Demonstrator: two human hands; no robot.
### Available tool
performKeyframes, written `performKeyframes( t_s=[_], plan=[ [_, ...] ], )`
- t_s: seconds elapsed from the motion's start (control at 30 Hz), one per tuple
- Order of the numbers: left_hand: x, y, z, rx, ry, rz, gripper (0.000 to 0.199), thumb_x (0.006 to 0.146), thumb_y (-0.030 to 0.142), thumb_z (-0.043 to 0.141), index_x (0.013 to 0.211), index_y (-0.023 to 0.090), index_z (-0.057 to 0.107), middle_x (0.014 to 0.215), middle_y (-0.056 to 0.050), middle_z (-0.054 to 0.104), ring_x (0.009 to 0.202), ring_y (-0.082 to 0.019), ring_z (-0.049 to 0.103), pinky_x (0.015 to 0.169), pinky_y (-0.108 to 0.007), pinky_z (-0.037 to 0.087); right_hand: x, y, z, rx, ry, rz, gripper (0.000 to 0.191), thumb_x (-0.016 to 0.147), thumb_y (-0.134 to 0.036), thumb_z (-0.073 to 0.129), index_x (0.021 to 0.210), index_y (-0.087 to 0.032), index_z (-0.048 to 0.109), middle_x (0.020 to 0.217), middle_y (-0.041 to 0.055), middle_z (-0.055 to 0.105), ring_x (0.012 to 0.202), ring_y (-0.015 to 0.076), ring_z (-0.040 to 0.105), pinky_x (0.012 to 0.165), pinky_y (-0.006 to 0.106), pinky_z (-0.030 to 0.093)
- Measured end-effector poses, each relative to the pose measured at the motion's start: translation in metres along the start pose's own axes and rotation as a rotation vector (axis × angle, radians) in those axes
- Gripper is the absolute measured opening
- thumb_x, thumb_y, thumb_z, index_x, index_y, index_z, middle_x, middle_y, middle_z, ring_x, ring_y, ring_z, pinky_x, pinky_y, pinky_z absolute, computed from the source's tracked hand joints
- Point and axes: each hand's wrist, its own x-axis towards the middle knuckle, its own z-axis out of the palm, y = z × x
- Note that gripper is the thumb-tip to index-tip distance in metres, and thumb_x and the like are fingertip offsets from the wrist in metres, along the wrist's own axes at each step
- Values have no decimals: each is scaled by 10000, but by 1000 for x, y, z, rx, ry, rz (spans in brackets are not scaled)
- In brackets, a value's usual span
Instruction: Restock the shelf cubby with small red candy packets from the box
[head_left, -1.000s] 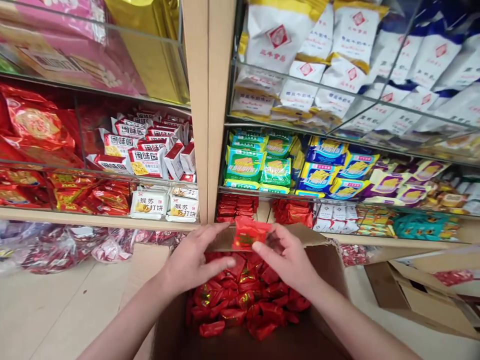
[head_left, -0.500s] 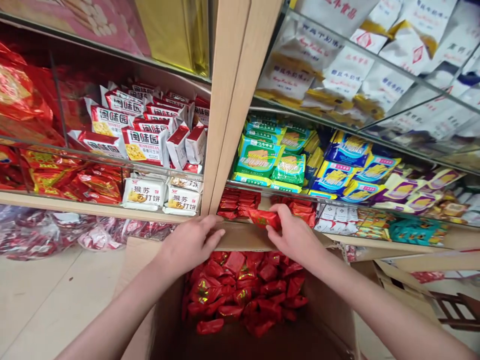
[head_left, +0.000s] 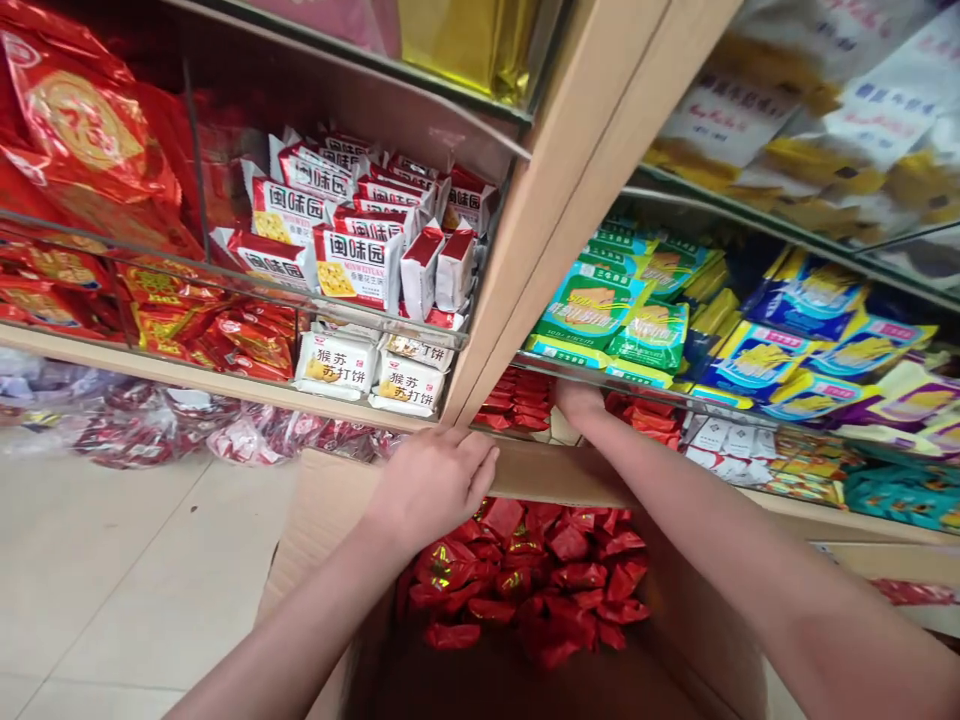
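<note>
My left hand point(head_left: 439, 487) rests at the back edge of an open cardboard box point(head_left: 555, 474), its fingers curled together over the flap; whether it grips the flap is unclear. Many red wrapped packets point(head_left: 525, 575) lie inside the box. My right hand point(head_left: 579, 400) reaches into the low shelf compartment beyond the box, and its fingers are hidden under the shelf. Stacked red packets point(head_left: 520, 400) sit left of that hand, with more red packets point(head_left: 649, 418) on its right.
A wooden upright point(head_left: 559, 215) divides the shelves. Green biscuit packs point(head_left: 592, 305) lie above my right hand, behind a clear shelf edge. White-and-red packs point(head_left: 356, 265) fill the left shelf. Plastic-wrapped bundles point(head_left: 124, 430) lie on the floor at left.
My right hand has moved deeper into the low compartment, and the red packet it held is out of sight. My left fingers have closed together. The view has shifted left.
</note>
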Motion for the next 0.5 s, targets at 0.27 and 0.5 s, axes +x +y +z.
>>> performKeyframes(
  t_s=[0.27,0.5],
  plan=[
    [-1,-1,1,-6,22,33,284,856,269,306,703,180,528,645,-21,601,643,-180,569,595,-312,424,25,13,13,118,39,37,447,872,-308,224,1251,-121,369,1247,144,443,1153,262,379,957,439,274],
    [-1,-1,2,1,53,40,276,852,267,320,694,179,529,624,-19,593,624,-180,564,577,-308,422,34,19,26,199,100,-16,461,860,-332,255,1248,-113,372,1252,135,441,1159,250,371,960,434,278]
  ],
)
